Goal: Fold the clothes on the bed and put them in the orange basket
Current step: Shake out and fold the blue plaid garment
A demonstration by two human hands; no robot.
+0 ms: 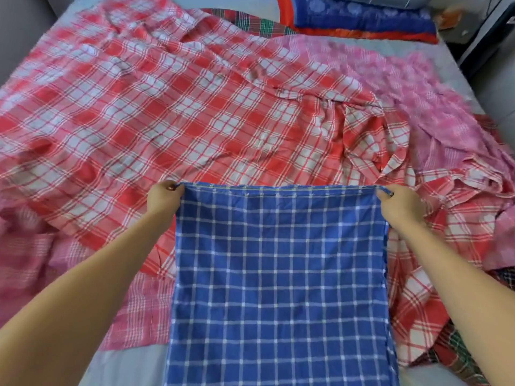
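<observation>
A blue cloth with a white check (281, 274) is stretched flat in front of me, running from its far edge down to the bottom of the view. My left hand (164, 200) pinches its far left corner and my right hand (398, 206) pinches its far right corner. Under and beyond it a big red-and-white plaid cloth (156, 112) lies spread and wrinkled across the bed. A pink patterned cloth (434, 107) lies crumpled to the right. No orange basket is in view.
The grey bed sheet (131, 366) shows at the near left. A blue pillow with a red border (362, 18) lies at the head of the bed. A dark plaid cloth (457, 358) peeks out at the lower right, and dark furniture (490, 32) stands beside the bed.
</observation>
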